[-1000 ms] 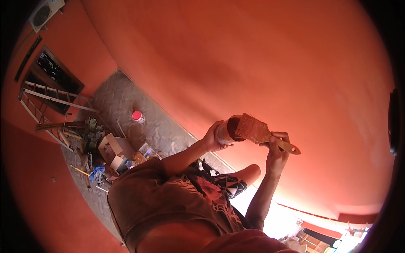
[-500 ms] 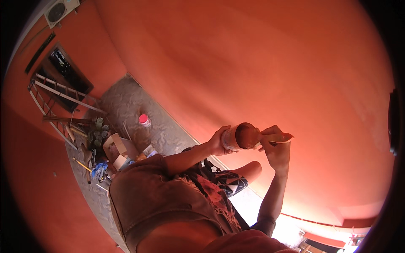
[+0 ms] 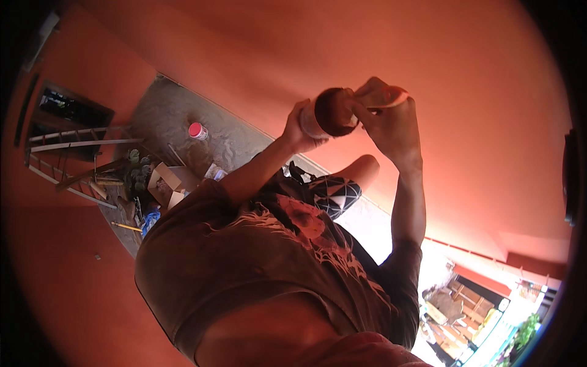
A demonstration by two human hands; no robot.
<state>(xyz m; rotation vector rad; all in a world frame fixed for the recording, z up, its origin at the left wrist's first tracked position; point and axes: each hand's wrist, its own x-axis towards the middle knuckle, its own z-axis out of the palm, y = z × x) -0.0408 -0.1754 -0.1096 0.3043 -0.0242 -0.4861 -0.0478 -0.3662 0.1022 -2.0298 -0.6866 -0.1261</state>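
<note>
My left hand (image 3: 297,129) is wrapped round a paint can (image 3: 310,120), tipped so that its open, reddish-brown mouth faces my right hand. My right hand (image 3: 388,125) grips a paintbrush (image 3: 396,96) whose orange-red handle end sticks out past the fingers. The brush's head is at the can's rim, partly hidden by the fingers, so I cannot tell how far it reaches inside. Both hands are raised in front of a large orange-red wall (image 3: 465,140).
A small pot with a pink-red lid (image 3: 197,131) stands on the grey floor (image 3: 174,104). At left are a stepladder (image 3: 85,145), a cardboard box (image 3: 164,181), a plant (image 3: 136,171) and a yellow-handled tool (image 3: 126,226). Wooden pieces (image 3: 471,306) lie in bright light at lower right.
The view has shifted, and both hands with the can and brush now appear higher in it. The can's mouth shows darker, and the brush stays at its rim.
</note>
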